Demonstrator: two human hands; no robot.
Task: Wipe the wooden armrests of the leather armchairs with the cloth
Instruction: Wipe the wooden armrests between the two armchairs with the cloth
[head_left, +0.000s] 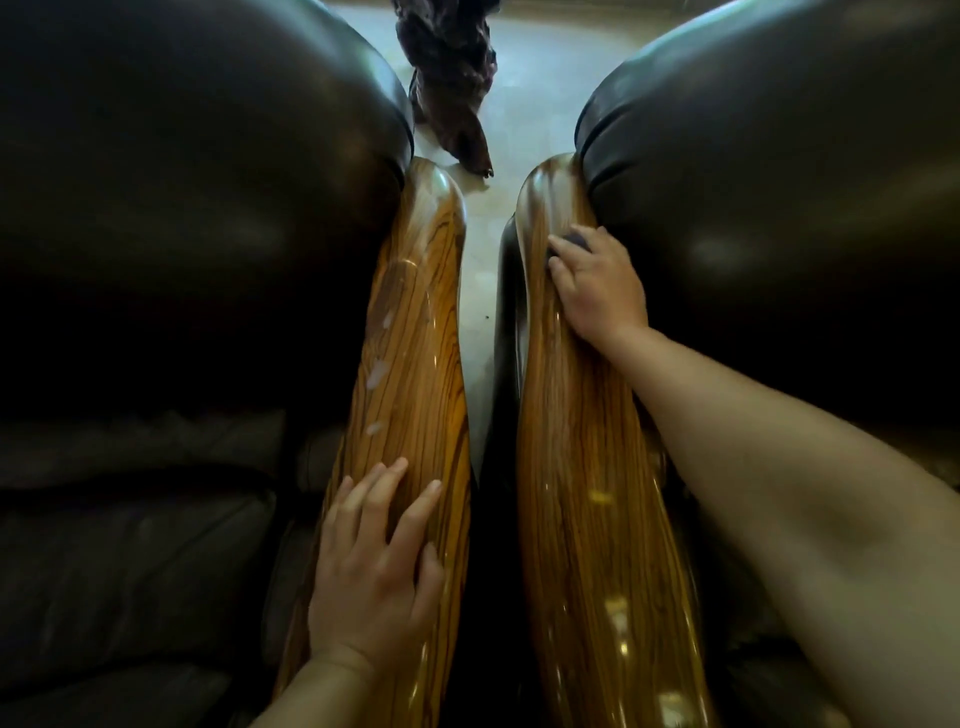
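Observation:
Two glossy striped wooden armrests run side by side away from me. The left armrest (410, 332) carries a few pale smears along its inner side. My left hand (376, 566) lies flat on its near part, fingers spread, holding nothing. The right armrest (576, 467) has my right hand (597, 283) pressed on its far part, close to the rounded end. A small dark cloth (574, 241) peeks out from under those fingers. Most of the cloth is hidden by the hand.
Dark leather armchairs flank the armrests, one on the left (182, 208) and one on the right (779, 182). A narrow gap of pale floor (483, 291) runs between them. A dark gnarled wooden piece (447, 78) stands on the floor beyond.

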